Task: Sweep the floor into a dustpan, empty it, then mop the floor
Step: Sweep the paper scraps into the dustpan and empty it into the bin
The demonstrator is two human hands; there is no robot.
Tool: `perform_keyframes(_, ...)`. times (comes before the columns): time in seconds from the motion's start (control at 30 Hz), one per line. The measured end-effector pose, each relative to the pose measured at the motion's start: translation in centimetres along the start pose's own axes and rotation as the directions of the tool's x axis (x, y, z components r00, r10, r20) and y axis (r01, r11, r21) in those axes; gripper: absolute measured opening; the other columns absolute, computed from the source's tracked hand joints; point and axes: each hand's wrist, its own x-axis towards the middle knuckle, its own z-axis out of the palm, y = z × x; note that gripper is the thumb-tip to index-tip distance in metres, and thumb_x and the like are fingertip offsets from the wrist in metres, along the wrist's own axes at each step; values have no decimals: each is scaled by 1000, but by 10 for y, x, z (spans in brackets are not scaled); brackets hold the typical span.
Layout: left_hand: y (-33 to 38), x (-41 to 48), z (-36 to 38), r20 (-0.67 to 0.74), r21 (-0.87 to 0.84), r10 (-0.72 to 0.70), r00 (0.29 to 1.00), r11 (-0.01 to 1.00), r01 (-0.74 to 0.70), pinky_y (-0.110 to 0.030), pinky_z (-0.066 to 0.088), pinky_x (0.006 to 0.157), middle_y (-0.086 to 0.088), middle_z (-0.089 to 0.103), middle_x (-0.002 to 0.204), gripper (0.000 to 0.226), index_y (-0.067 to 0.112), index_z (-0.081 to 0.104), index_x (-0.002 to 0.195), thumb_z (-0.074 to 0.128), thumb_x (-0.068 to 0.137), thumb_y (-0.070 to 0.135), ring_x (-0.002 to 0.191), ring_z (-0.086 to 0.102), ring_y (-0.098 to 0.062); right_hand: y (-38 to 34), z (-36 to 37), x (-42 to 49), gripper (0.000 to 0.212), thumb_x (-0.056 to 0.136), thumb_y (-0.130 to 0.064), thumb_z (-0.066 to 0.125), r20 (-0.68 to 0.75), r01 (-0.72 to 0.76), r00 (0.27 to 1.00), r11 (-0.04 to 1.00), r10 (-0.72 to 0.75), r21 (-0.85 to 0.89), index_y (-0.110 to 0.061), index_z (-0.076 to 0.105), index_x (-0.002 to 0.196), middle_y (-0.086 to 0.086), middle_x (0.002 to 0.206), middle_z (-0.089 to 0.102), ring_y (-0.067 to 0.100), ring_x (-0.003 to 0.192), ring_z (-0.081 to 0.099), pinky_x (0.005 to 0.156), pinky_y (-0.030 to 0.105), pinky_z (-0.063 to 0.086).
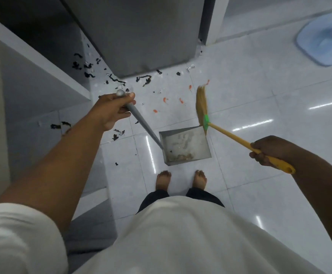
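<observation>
My left hand (112, 107) grips the top of the grey dustpan handle (141, 123). The metal dustpan (185, 145) rests on the white tile floor just ahead of my bare feet, with some brownish dirt inside. My right hand (266, 151) holds the yellow broom handle (238, 139). The straw broom head (201, 101) with its green collar points away from me, just beyond the pan's far right corner. Black scraps (143, 79) and orange bits (165, 99) lie scattered on the floor beyond the pan.
A grey cabinet (141, 32) stands ahead, with debris along its base. White shelving (42, 62) runs along the left. A pale blue fan base (323, 40) sits at the far right. More black scraps (60, 125) lie at the left by the shelving.
</observation>
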Motion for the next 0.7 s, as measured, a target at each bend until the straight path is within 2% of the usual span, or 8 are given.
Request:
perform_keyframes(0.13,-5,-10,16,-32,-63,-11,999,998,9,-39,52,105,-8,72,115,34,5,68,112,68,94,34,112,69,-17,-5,-16,7,20,101,-17,44,-20,37,999,998,-38,-41,2,49,102,14,76,57,11,35,42,33,20,38)
perform_keyframes(0.23,-9,-10,24,-61,-67,-15,998,998,11,-38,51,106,-6,71,120,31,11,73,100,66,94,41,113,68,-15,-10,-26,13,17,101,-16,44,-15,56,998,998,-56,-33,1,49,102,15,76,57,10,33,43,33,20,39)
perform_keyframes(0.37,-12,-9,33,-87,-15,-48,995,999,46,-47,47,109,-11,61,131,39,18,69,98,61,92,55,121,61,-31,-16,-37,19,17,100,-16,44,-37,70,997,996,-72,-64,0,49,104,15,77,57,10,34,43,33,20,39)
perform_keyframes(0.43,-14,-7,36,-96,10,-66,993,998,67,-49,46,110,-11,60,131,42,21,66,97,57,91,61,121,61,-33,-18,-41,21,17,100,-16,45,-43,70,996,995,-73,-73,0,49,104,15,77,57,10,34,44,33,20,39)
perform_keyframes(0.6,-19,-2,29,-78,3,-70,994,997,71,-47,43,114,-1,65,128,47,25,68,110,57,87,65,121,61,-26,-22,-40,23,17,100,-17,45,-41,64,997,995,-67,-80,-1,49,102,14,77,57,11,35,45,33,21,40)
perform_keyframes(0.7,-20,2,20,-64,-15,-88,994,996,87,-45,41,115,2,67,127,46,20,68,107,57,91,61,120,62,-24,-22,-34,23,17,100,-16,44,-48,68,996,995,-72,-73,-1,49,103,14,76,57,11,35,45,33,21,39)
